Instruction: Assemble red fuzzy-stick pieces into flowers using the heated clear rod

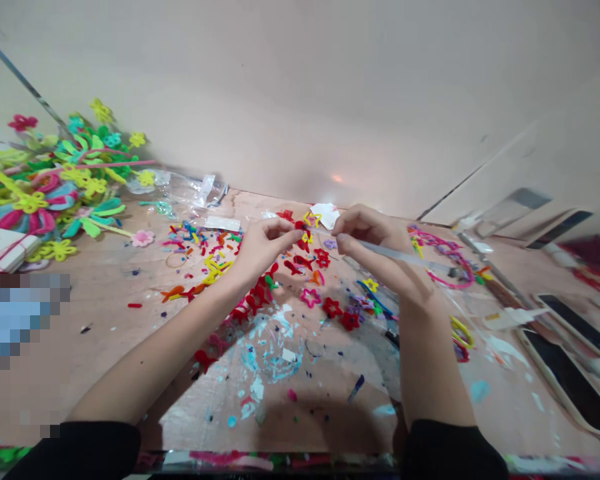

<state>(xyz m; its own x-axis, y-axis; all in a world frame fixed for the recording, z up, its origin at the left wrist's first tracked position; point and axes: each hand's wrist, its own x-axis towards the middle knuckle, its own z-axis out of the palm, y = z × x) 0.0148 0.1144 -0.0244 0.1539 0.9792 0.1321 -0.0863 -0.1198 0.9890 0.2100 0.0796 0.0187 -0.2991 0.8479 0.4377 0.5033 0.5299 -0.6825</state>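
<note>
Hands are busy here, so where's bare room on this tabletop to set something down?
Tan board lies barest below the multicoloured pipe-cleaner flowers, left of the left forearm. A smaller speckled patch sits between both forearms. It's crowded around the left hand and right hand gripping a translucent strip, among red pipe-cleaner shapes and multicoloured snippets.

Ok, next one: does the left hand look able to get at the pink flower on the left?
Probably yes. Only low, scattered pipe-cleaner pieces lie between the left hand and the pink flower, so nothing tall blocks the way. It would first leave the red and yellow shapes near its fingertips.
</note>
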